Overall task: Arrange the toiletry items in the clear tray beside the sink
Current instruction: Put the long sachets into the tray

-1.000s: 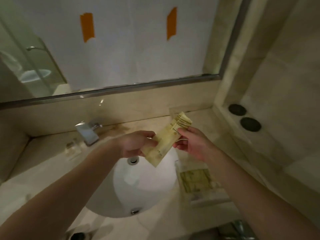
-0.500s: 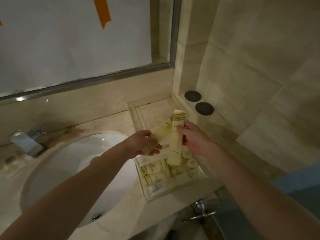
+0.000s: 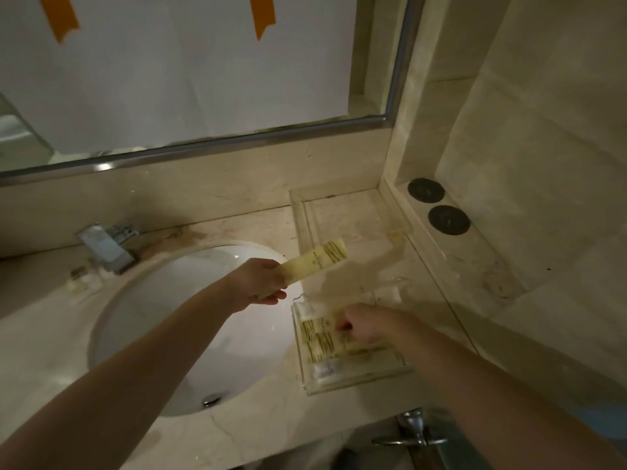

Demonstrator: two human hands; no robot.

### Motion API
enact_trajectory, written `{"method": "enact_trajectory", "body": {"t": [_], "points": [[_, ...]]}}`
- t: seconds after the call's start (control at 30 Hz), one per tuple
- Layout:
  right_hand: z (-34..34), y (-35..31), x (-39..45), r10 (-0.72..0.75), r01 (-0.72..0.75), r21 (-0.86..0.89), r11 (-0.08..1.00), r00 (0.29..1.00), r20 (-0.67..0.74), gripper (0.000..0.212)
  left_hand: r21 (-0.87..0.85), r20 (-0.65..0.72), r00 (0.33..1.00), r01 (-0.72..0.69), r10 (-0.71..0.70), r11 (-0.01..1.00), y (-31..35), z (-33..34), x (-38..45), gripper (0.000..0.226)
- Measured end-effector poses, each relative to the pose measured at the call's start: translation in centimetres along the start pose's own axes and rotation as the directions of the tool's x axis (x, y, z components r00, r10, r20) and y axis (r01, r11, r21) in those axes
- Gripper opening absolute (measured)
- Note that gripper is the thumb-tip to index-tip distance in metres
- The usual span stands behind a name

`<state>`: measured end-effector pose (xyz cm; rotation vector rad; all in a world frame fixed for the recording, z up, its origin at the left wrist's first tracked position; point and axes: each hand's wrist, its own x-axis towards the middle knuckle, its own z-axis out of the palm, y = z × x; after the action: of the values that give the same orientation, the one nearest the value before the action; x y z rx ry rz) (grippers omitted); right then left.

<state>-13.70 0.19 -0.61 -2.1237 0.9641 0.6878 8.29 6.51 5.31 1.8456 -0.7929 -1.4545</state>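
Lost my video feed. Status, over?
Left hand holds packet over sink. Right hand down in clear tray, among packets. Nothing blocking.

A pale yellow packet with dark striped print at its far end was held up over the sink's right edge, tilted toward the wall. The clear tray sat on the worktop right of the sink, holding several similar yellow striped packets lying flat, side by side.
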Motion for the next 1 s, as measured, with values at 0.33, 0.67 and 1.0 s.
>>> {"method": "enact_trajectory", "body": {"t": [0.33,0.67,1.0], "points": [[1.4,1.3,1.0,-0.061,0.065,0.010,0.998,0.969,-0.239,0.008,0.145,0.065,0.998,-0.026,0.017,0.989,-0.9,1.2,0.4,0.018],[-5.7,4.9,-1.8,0.414,0.285,0.756,0.589,0.697,-0.585,0.023,0.352,0.133,0.990,-0.089,0.044,0.932,1.5,2.7,1.5,0.017],[-4.7,0.6,-2.5,0.006,0.260,0.531,0.807,0.894,-0.448,0.020,0.245,0.061,0.966,-0.258,0.251,0.934,7.0,6.0,2.5,0.038]]}}
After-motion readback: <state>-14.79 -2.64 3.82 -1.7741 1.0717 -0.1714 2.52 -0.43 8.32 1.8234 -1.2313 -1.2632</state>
